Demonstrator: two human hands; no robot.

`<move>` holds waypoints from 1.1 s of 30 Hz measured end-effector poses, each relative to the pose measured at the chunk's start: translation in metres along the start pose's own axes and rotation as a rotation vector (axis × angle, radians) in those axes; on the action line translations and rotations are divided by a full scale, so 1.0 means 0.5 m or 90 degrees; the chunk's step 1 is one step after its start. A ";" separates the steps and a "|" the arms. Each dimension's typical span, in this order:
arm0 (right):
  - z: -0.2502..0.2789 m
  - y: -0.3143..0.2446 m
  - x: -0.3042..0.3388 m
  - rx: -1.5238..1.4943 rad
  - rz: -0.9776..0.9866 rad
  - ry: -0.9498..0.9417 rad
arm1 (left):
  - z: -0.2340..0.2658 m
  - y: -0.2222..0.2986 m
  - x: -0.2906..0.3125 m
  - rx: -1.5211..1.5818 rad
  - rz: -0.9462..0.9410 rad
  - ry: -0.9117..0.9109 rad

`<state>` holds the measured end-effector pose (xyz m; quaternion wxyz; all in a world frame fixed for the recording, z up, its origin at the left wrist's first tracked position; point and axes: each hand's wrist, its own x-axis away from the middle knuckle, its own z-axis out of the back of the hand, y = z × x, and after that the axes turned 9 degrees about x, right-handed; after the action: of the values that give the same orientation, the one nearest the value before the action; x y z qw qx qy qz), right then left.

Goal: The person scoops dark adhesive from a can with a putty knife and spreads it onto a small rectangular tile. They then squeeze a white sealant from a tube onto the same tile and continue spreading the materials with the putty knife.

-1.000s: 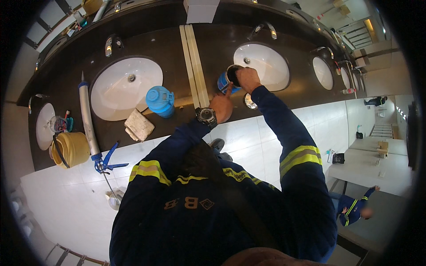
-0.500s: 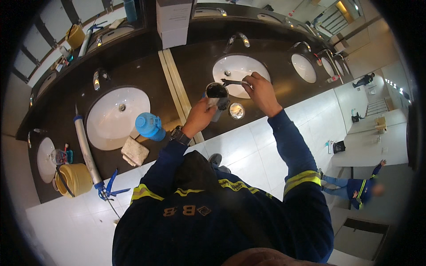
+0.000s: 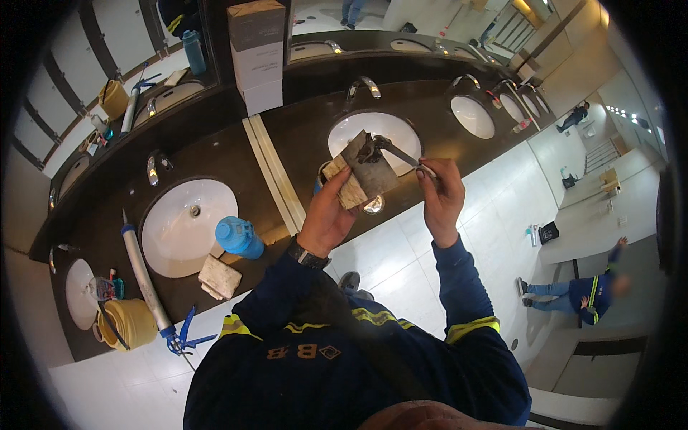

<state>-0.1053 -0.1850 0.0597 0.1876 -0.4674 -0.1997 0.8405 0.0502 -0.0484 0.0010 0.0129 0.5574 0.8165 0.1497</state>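
My left hand grips a flat, square grey plate by its pale, worn edge, above the front of a sink. A dark blob of paste lies on the plate's far part. Between the fingertips of my right hand is the handle of a narrow spatula, its tip in the paste. Partly hidden behind the plate stands a can. A round shiny lid shows below the plate, on the counter's front part.
Along the dark counter are several sinks, a blue bottle, a stained folded cloth, a caulking gun and a yellow bucket. A tall carton stands at the back. Another person stands at the right.
My right hand has taken the spatula from the can's mouth onto the plate, bringing dark paste. The plate, in my left hand, now shows face-up, covering much of the can.
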 end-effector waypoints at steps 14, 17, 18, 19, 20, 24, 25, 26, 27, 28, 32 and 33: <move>0.058 -0.061 0.034 -0.142 -0.055 -0.166 | -0.085 -0.009 0.060 0.001 -0.066 -0.097; 0.075 -0.076 0.029 -0.249 -0.139 -0.203 | -0.094 -0.012 0.067 -0.002 -0.073 -0.126; 0.080 -0.080 0.028 -0.284 -0.172 -0.215 | -0.099 -0.012 0.072 0.001 -0.069 -0.130; 0.086 -0.082 0.024 -0.274 -0.161 -0.235 | -0.107 -0.010 0.080 0.003 -0.064 -0.133; 0.094 -0.081 0.017 -0.263 -0.150 -0.254 | -0.111 -0.010 0.085 0.006 -0.059 -0.137; 0.123 -0.079 -0.009 -0.239 -0.122 -0.320 | -0.109 -0.015 0.090 -0.027 -0.057 -0.152; 0.127 -0.080 -0.015 -0.215 -0.107 -0.321 | -0.110 -0.015 0.092 -0.035 -0.052 -0.158; 0.131 -0.082 -0.020 -0.192 -0.092 -0.323 | -0.111 -0.015 0.092 -0.042 -0.046 -0.164; 0.133 -0.081 -0.024 -0.168 -0.076 -0.324 | -0.112 -0.016 0.092 -0.043 -0.045 -0.172; 0.133 -0.080 -0.025 -0.165 -0.077 -0.319 | -0.112 -0.017 0.092 -0.044 -0.045 -0.181; 0.132 -0.074 -0.025 -0.145 -0.084 -0.299 | -0.111 -0.023 0.091 -0.039 -0.032 -0.193; 0.132 -0.071 -0.024 -0.139 -0.087 -0.294 | -0.110 -0.024 0.090 -0.039 -0.030 -0.189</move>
<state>-0.1513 -0.1713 0.1184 0.1420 -0.2658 -0.3580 0.8838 0.0118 -0.0239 0.0570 0.1540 0.5533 0.8137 0.0901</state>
